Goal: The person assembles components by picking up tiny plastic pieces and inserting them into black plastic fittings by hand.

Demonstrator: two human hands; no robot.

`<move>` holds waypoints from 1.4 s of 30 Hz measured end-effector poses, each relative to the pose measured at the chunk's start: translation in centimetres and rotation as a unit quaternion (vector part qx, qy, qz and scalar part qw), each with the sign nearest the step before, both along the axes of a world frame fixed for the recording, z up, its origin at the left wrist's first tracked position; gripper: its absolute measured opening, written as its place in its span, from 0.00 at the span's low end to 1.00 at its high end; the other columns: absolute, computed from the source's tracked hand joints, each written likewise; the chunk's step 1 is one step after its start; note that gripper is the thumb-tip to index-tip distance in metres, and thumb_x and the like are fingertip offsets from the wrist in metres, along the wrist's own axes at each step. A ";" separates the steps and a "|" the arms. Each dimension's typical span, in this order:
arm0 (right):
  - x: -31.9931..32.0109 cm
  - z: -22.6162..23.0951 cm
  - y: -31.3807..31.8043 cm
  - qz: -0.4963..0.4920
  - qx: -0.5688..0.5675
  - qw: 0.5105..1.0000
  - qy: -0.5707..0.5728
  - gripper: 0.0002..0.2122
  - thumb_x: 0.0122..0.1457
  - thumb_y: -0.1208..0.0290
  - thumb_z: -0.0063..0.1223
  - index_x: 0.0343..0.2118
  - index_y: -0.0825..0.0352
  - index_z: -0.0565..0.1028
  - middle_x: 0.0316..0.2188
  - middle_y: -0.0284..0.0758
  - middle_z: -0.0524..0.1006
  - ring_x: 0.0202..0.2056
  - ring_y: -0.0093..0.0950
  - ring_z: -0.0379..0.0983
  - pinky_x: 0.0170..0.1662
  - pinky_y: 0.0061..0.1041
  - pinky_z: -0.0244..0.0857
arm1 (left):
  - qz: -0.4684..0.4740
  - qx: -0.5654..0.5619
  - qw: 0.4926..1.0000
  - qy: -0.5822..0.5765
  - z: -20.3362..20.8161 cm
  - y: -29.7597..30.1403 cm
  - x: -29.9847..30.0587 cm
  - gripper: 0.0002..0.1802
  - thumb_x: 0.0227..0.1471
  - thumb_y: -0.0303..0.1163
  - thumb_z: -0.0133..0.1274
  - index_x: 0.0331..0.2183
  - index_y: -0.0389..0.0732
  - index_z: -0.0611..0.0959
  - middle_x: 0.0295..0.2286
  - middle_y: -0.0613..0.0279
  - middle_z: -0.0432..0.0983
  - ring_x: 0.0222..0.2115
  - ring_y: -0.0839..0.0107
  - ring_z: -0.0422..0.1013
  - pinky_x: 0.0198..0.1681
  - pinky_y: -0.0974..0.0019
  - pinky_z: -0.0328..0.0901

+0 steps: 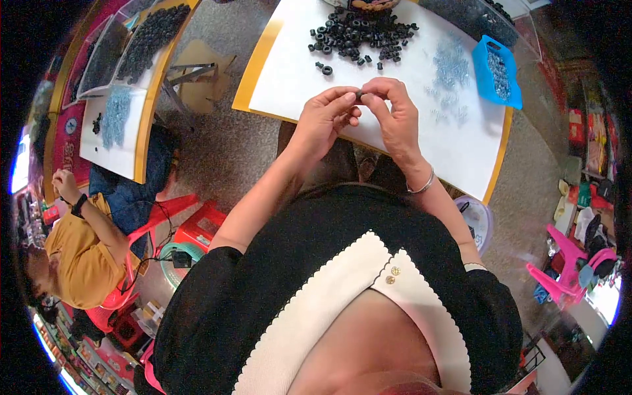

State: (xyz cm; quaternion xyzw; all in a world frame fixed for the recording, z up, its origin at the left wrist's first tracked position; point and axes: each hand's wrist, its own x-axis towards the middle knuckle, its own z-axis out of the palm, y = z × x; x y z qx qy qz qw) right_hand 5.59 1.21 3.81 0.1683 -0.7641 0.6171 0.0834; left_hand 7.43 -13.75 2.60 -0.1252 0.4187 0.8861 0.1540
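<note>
My left hand [322, 122] and my right hand [399, 125] meet over the front part of a white table [283, 79]. Between their fingertips they pinch a small black ring-like part [359, 96], mostly covered by the fingers. Just beyond my hands lies a heap of similar black parts [359, 36], with a few loose ones at its near edge. To the right of the heap, small pale blue, clear-looking pieces [451, 69] are spread across the tabletop. More of these pieces fill a bright blue plastic basket [515, 100] at the table's right edge.
A second table [131, 158] at the left carries black parts and pale blue pieces; a person in a yellow shirt [82, 263] sits beside it. Below my table's right corner stands a pale round tub [484, 230]. A pink plastic chair [563, 270] is farther right.
</note>
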 end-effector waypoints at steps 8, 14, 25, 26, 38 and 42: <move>0.6 -0.1 -0.3 0.013 -0.020 0.999 -0.030 0.06 0.52 0.77 0.54 0.34 0.66 0.76 0.36 0.33 0.73 0.36 0.25 0.70 0.40 0.23 0.65 | 0.013 0.080 0.997 -0.013 -1.1 -0.2 -0.1 0.10 0.55 0.30 0.52 0.38 0.35 0.77 0.28 0.63 0.75 0.26 0.76 0.72 0.31 0.77 0.70; 0.3 -0.1 0.2 -0.001 0.096 0.993 0.069 0.08 0.52 0.78 0.53 0.35 0.65 0.76 0.31 0.32 0.74 0.34 0.25 0.70 0.37 0.22 0.65 | 0.030 0.055 0.998 -0.002 -0.9 -0.4 -0.2 0.11 0.54 0.30 0.53 0.38 0.35 0.77 0.28 0.62 0.76 0.27 0.75 0.73 0.32 0.76 0.70; 0.3 0.0 0.5 0.008 -0.017 0.997 -0.075 0.03 0.53 0.78 0.51 0.31 0.68 0.74 0.29 0.33 0.74 0.30 0.23 0.70 0.36 0.21 0.65 | -0.037 0.014 0.999 -0.014 0.4 -0.6 -0.1 0.13 0.52 0.26 0.54 0.41 0.33 0.77 0.31 0.61 0.76 0.29 0.74 0.74 0.36 0.74 0.72; 0.4 0.3 0.8 0.002 0.005 0.999 -0.054 0.03 0.53 0.78 0.51 0.31 0.68 0.74 0.29 0.33 0.73 0.30 0.23 0.70 0.36 0.21 0.65 | -0.039 0.015 0.999 -0.011 0.5 -0.5 -0.2 0.13 0.52 0.26 0.54 0.41 0.33 0.77 0.31 0.61 0.76 0.29 0.74 0.74 0.36 0.74 0.72; 4.8 -1.5 8.3 -0.091 0.201 0.972 0.080 0.03 0.52 0.79 0.52 0.30 0.69 0.73 0.29 0.38 0.73 0.33 0.31 0.70 0.38 0.26 0.64 | -0.004 -0.027 1.000 -0.011 -0.1 -0.2 -0.3 0.14 0.52 0.23 0.51 0.42 0.31 0.76 0.34 0.56 0.75 0.31 0.72 0.72 0.36 0.73 0.70; 3.9 -1.7 13.1 -0.242 0.273 0.930 0.054 0.04 0.52 0.76 0.53 0.31 0.67 0.74 0.30 0.38 0.73 0.34 0.34 0.69 0.39 0.29 0.63 | -0.006 -0.016 1.000 -0.003 -0.3 0.0 -0.2 0.14 0.53 0.23 0.50 0.42 0.31 0.76 0.34 0.56 0.74 0.31 0.73 0.71 0.34 0.73 0.69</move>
